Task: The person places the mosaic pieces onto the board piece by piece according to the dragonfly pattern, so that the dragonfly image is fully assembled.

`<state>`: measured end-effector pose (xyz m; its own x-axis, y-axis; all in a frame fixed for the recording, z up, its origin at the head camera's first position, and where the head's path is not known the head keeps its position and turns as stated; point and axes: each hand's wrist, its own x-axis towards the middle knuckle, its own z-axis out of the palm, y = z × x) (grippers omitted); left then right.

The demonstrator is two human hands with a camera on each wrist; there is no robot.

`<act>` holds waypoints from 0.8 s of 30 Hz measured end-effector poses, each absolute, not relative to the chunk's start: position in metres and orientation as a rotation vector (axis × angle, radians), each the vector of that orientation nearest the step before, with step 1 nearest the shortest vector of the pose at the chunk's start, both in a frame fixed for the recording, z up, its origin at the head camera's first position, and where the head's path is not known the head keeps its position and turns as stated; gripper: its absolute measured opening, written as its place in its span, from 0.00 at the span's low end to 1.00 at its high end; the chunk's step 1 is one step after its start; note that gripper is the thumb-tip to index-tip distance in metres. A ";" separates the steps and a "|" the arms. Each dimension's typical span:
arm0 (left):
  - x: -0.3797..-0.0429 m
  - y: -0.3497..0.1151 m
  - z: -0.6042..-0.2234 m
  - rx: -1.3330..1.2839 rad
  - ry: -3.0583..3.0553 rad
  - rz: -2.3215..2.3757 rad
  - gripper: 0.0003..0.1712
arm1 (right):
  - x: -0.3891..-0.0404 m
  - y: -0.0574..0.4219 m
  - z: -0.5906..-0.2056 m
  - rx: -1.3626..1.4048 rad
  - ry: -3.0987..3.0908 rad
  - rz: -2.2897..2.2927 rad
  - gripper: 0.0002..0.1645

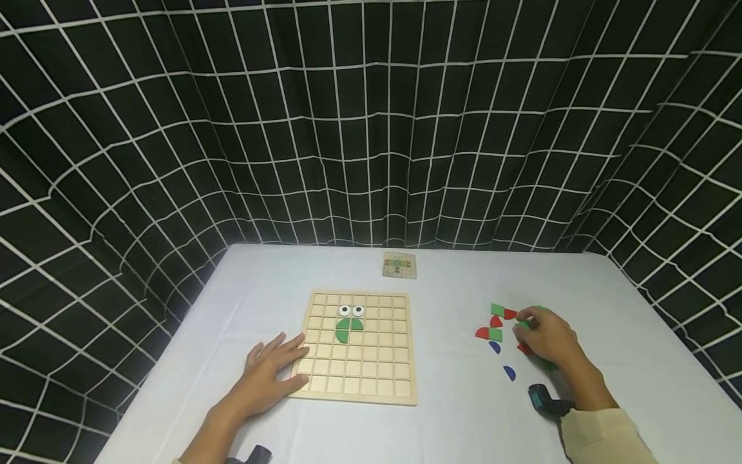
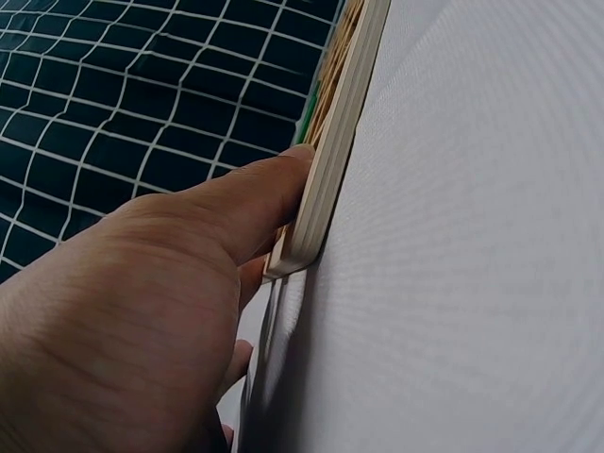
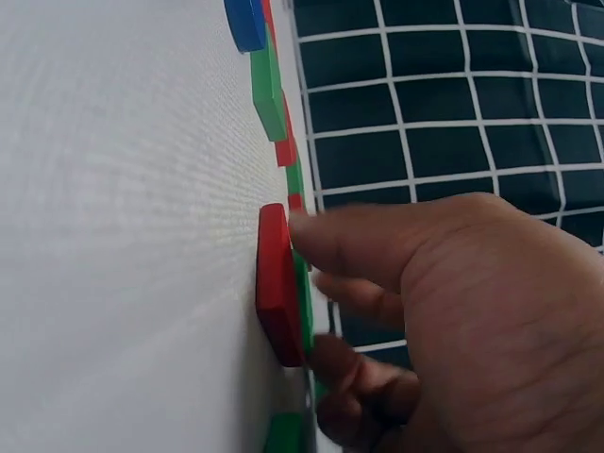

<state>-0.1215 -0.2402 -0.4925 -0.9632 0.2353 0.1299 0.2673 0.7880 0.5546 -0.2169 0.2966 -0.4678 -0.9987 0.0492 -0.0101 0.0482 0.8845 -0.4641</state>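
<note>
A square wooden grid board lies on the table. My left hand rests on its left edge with fingers spread; in the left wrist view, the thumb presses on the board's rim. Two eye tiles sit side by side on the board, with green quarter-round tiles just below them. Over the loose tiles at the right, my right hand reaches down with bent fingers and thumb apart. A green tile shows between them. In the right wrist view, a red tile lies near the thumb.
Left of my right hand are red tiles, green square tiles and blue half-round tiles. A small pattern card lies at the back of the white table. Black cloth with a white grid surrounds the table.
</note>
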 end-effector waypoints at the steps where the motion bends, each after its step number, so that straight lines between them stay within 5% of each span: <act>1: -0.121 -0.240 -0.492 -0.420 -2.920 -0.915 0.33 | -0.215 0.298 -0.467 -0.113 -3.059 0.749 0.25; 14: -0.120 -0.240 -0.493 -0.430 -2.924 -0.904 0.32 | -0.218 0.298 -0.463 -0.288 -3.144 0.818 0.36; 24: -0.119 -0.239 -0.490 -0.423 -2.920 -0.907 0.32 | -0.221 0.297 -0.467 -0.140 -3.070 0.813 0.27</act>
